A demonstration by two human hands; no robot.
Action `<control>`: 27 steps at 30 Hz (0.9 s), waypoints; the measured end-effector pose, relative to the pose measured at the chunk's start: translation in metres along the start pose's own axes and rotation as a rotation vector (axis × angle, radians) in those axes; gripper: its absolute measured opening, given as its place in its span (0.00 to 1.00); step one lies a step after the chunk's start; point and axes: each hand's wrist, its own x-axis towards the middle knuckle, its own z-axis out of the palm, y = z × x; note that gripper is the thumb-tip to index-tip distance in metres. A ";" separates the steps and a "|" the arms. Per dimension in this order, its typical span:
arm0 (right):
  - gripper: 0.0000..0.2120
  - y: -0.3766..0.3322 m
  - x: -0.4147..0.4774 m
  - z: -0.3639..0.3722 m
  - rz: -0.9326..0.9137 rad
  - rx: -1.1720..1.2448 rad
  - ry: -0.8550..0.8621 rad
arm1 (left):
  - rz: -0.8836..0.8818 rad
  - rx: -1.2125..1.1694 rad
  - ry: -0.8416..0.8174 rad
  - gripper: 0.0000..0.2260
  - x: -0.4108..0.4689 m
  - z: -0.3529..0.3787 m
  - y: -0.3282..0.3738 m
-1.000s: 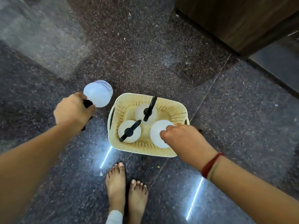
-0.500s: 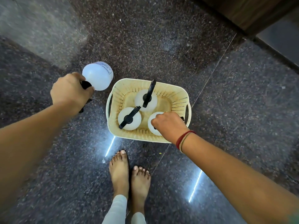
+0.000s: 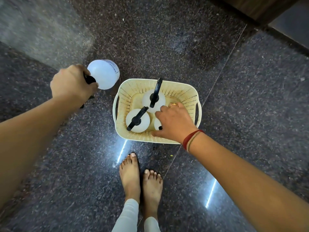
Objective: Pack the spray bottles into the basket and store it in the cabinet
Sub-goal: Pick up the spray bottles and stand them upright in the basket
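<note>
Left hand clamped on bottle neck, held beside basket on floor. Right hand spread loosely over third bottle inside, grip unclear. Risk: fourth bottle crowding in, toppling upright ones.

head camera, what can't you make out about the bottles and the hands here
- Third bottle in the basket: mostly covered by the right hand; whether it is gripped cannot be told.
- Bottle in the left hand: its trigger is hidden by the fingers, and its label print is too small to read.
- Cabinet: cut off by the top edge.
</note>
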 end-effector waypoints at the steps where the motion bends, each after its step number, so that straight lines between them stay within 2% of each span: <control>1: 0.26 0.001 -0.002 -0.009 0.047 0.119 0.072 | 0.030 0.028 0.007 0.16 0.001 -0.007 0.002; 4: 0.15 0.013 -0.002 -0.040 0.175 0.497 0.321 | 0.155 0.104 0.040 0.14 0.008 -0.032 0.020; 6: 0.11 0.023 0.005 -0.059 0.193 0.598 0.467 | 0.211 0.171 0.069 0.13 0.015 -0.052 0.041; 8: 0.17 0.027 0.015 -0.076 0.173 0.645 0.562 | 0.319 0.247 0.146 0.13 0.015 -0.069 0.061; 11: 0.34 0.026 0.031 -0.091 0.109 0.636 0.580 | 0.434 0.264 0.236 0.11 0.024 -0.076 0.099; 12: 0.38 0.025 0.036 -0.093 0.106 0.612 0.570 | 0.450 0.304 0.183 0.12 0.036 -0.071 0.122; 13: 0.41 0.024 0.040 -0.095 0.116 0.598 0.567 | 0.429 0.399 0.063 0.13 0.046 -0.064 0.148; 15: 0.42 0.023 0.044 -0.094 0.163 0.623 0.604 | 0.422 0.409 -0.166 0.14 0.062 -0.038 0.187; 16: 0.40 0.025 0.043 -0.093 0.197 0.665 0.644 | 0.453 0.392 -0.268 0.13 0.068 -0.023 0.195; 17: 0.37 0.029 0.041 -0.092 0.236 0.721 0.690 | 0.499 0.194 -0.363 0.11 0.079 -0.013 0.195; 18: 0.33 0.034 0.039 -0.090 0.274 0.776 0.728 | 0.537 0.146 -0.404 0.08 0.078 -0.005 0.197; 19: 0.29 0.041 0.036 -0.087 0.305 0.816 0.749 | 0.542 0.232 -0.548 0.08 0.072 -0.014 0.200; 20: 0.25 0.047 0.034 -0.083 0.328 0.831 0.755 | 0.557 0.320 -0.537 0.10 0.053 -0.013 0.207; 21: 0.23 0.053 0.030 -0.079 0.342 0.828 0.755 | 0.594 0.324 -0.442 0.12 0.032 -0.008 0.206; 22: 0.21 0.058 0.026 -0.075 0.345 0.823 0.760 | 0.561 0.451 -0.358 0.10 0.005 0.001 0.194; 23: 0.20 0.062 0.022 -0.071 0.338 0.827 0.780 | 0.518 0.570 -0.379 0.05 -0.037 0.027 0.169; 24: 0.19 0.065 0.018 -0.068 0.325 0.835 0.815 | 0.518 0.603 -0.496 0.11 -0.077 0.063 0.138; 25: 0.18 0.068 0.014 -0.065 0.313 0.840 0.849 | 0.446 0.528 -0.711 0.18 -0.126 0.087 0.114; 27: 0.16 0.073 0.006 -0.057 0.316 0.848 0.865 | 0.613 0.543 -0.757 0.21 -0.179 0.113 0.087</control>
